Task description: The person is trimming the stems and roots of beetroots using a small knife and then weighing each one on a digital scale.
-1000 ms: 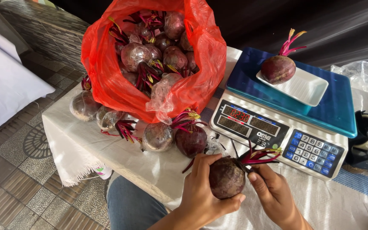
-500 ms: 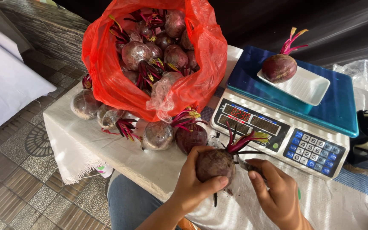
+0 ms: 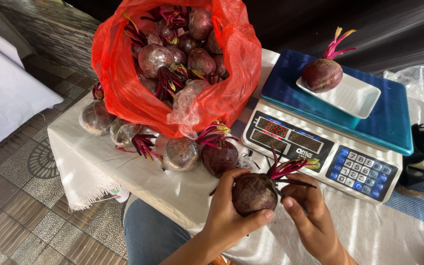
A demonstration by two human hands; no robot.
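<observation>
From the head camera, a table [image 3: 99,162] draped in pale cloth stands on a brown patterned tile floor [image 3: 11,216]. On it sit one blue digital scale [image 3: 330,122] and one red plastic bag [image 3: 138,98] full of beetroots, too many to count. One white tray [image 3: 352,95] on the scale carries one beetroot [image 3: 322,74]. Five loose beetroots [image 3: 180,153] lie before the bag. The left hand [image 3: 226,211] wraps around a beetroot [image 3: 253,194] at the table's near edge; the right hand [image 3: 305,206] pinches its stem end.

Head view, steeply downward (close).
</observation>
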